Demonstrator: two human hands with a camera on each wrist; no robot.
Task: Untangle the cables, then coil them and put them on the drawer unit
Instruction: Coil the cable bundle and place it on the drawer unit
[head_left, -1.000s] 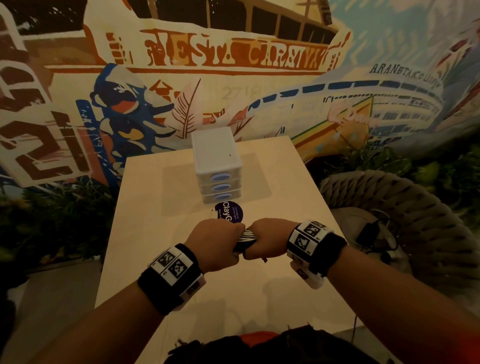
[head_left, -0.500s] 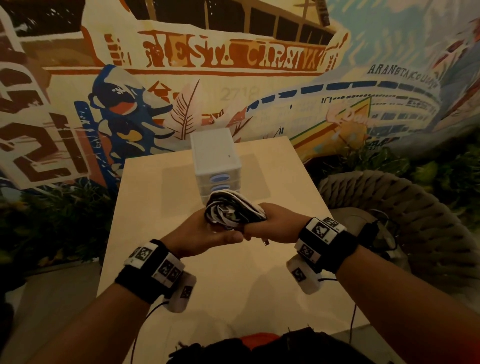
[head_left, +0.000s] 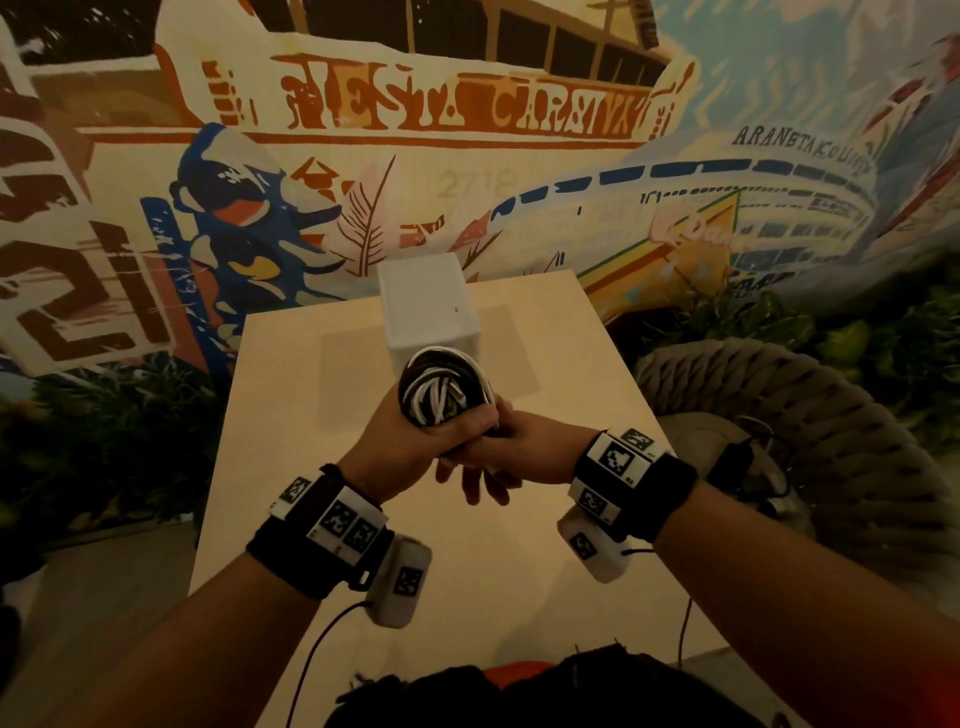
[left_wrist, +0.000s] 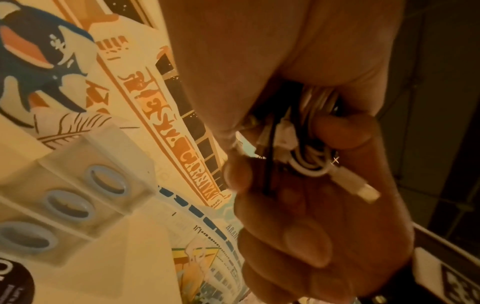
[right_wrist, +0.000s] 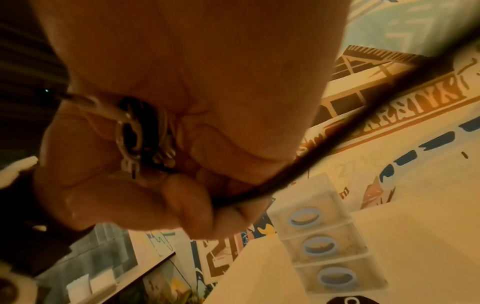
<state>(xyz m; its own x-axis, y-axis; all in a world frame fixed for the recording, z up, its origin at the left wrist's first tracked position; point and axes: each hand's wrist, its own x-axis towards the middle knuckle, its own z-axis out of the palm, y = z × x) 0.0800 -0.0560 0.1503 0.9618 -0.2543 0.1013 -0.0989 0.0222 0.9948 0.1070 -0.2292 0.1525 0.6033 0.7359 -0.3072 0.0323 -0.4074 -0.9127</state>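
Cables (head_left: 441, 392): a black-and-white coil, now held upright above the table (head_left: 291, 426), just in front of the drawer unit (head_left: 426, 306). 1 s ago I had both fists low over the table w/ the bundle squeezed flat between them; half a sec ago it came up, tilted, the purple sticker by then hidden behind the hands. Now the loop faces my head cam, its top edge overlapping the unit's front. My read: untangling and coiling are about done, and what's left is the placing on top of the unit, which is still bare.

Largest first. The unit is a white 3-drawer box w/ blue oval pulls (left_wrist: 107, 179), at the far end of the table, against the mural. The coil is several black and white strands wound in a rough oval, ends tucked inside. Smallest: a white plug (left_wrist: 361, 188) pokes loose from the bottom of the bundle in the left wrist view, and one black strand (right_wrist: 337, 131) runs free up past the right wrist cam, so the coil isn't fully tidy.

Grip: left hand (head_left: 410, 447) wraps the base of the coil, thumb across the front. Right hand (head_left: 524, 452) closes on the same base from the other side, fingers curled round the strands. Hands touch each other.
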